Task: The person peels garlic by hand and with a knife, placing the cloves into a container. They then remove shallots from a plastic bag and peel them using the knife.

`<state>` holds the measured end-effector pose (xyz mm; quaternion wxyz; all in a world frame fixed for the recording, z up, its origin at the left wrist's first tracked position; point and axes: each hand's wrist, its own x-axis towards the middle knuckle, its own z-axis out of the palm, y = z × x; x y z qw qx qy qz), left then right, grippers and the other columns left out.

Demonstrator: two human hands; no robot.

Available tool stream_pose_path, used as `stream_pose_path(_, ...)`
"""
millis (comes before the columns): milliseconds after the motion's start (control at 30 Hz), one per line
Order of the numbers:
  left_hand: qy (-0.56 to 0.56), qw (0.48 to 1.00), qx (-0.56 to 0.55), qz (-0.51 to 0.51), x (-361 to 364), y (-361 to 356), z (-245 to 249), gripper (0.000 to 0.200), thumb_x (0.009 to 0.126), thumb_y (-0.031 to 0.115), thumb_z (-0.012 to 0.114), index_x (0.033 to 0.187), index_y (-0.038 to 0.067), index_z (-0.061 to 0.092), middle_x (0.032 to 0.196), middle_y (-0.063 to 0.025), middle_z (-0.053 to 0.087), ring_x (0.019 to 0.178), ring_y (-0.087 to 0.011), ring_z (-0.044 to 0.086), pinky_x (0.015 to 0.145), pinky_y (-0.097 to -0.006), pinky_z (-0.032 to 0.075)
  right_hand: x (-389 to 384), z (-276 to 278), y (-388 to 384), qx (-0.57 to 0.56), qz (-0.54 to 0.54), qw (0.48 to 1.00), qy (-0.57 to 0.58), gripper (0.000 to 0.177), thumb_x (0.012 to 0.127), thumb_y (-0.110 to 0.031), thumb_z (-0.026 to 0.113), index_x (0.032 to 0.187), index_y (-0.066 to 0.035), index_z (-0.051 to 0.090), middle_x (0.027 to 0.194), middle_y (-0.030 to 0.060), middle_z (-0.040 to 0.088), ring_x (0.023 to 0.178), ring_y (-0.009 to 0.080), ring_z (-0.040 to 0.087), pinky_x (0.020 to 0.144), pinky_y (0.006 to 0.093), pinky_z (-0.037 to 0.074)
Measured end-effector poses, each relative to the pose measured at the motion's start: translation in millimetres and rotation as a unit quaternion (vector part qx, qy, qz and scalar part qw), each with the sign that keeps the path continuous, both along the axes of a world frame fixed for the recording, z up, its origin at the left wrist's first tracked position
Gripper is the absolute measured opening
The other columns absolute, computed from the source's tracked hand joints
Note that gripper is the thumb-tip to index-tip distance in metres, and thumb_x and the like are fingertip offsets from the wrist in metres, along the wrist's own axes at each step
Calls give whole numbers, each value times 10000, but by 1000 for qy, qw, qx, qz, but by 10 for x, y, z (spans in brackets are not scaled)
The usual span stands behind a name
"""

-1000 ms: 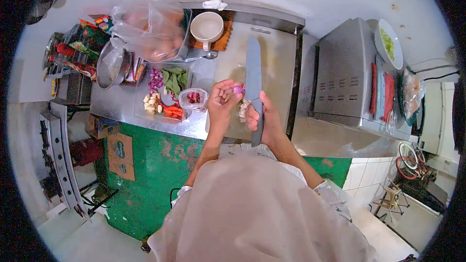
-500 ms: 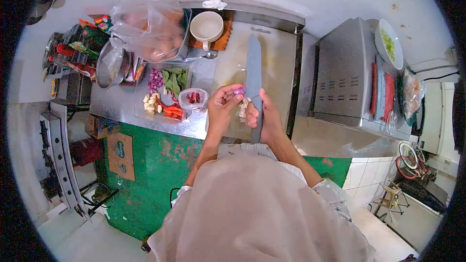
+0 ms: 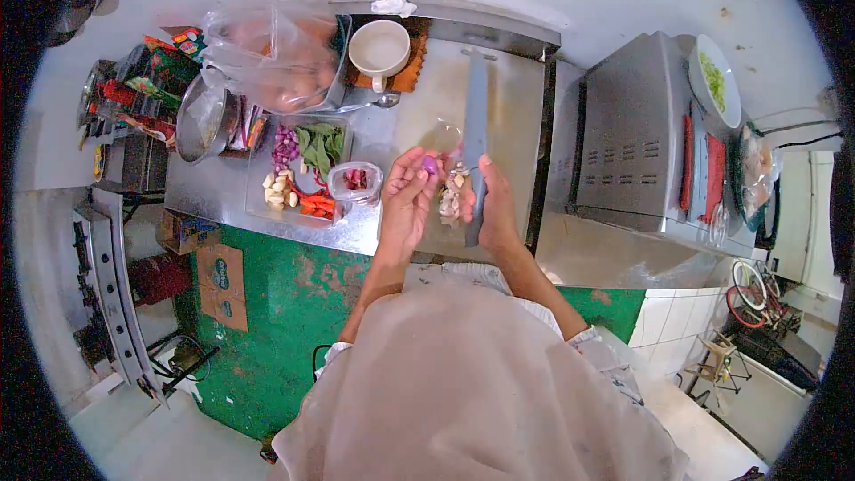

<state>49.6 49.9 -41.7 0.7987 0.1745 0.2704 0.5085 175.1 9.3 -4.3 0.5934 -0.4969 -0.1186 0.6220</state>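
Note:
My left hand [image 3: 408,191] pinches a small purple shallot [image 3: 430,165] between thumb and fingers, above the cutting board [image 3: 512,107]. In my right hand [image 3: 495,209] is a large grey knife [image 3: 476,107], its blade pointing away from me over the board. Pale peelings [image 3: 451,200] lie on the board between the two hands. To the left of my left hand stands a small clear tub [image 3: 354,183] with dark red pieces in it. Beside that, a clear tray [image 3: 258,210] holds purple shallots [image 3: 285,148], garlic cloves [image 3: 278,189], green leaves [image 3: 321,146] and red chillies [image 3: 317,206].
A cream mug [image 3: 379,49] stands behind the board on an orange cloth, near a spoon [image 3: 386,101]. A big plastic bag [image 3: 276,53] and a metal bowl [image 3: 207,120] are at the back left. On the right is a metal appliance [image 3: 623,134] with a white bowl [image 3: 715,85] on top.
The knife has swung slightly right and away from my left hand. My left hand has turned a little, with the shallot moved slightly left. More of the peelings now show.

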Motion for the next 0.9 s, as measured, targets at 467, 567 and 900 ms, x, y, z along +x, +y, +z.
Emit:
stream_pose_path(467,196,969,78,127,-701,166,371,331,836,45,574,1160,28,504,1145,-96,550,963,-121,537,781,-239,469,391,-199,64,-148,160,976,-27,364,908,-462,415,775,-123,423,483,-18,400,379,98,379,354,234,295)
stream_pose_path(567,332,913,74,225,-1046,240,410,306,830,65,595,1126,18,534,1034,-59,576,890,-107,541,741,-225,451,388,-265,34,-121,147,981,-25,363,906,-464,422,776,-125,417,492,-19,398,390,88,380,356,234,298)
stream_pose_path(900,680,695,124,198,-2014,367,-227,279,764,56,634,1041,58,600,909,-74,637,794,-143,588,711,-277,467,362,-215,-36,-103,117,984,-87,313,918,-413,421,788,-129,415,493,-13,388,370,95,369,346,236,314)
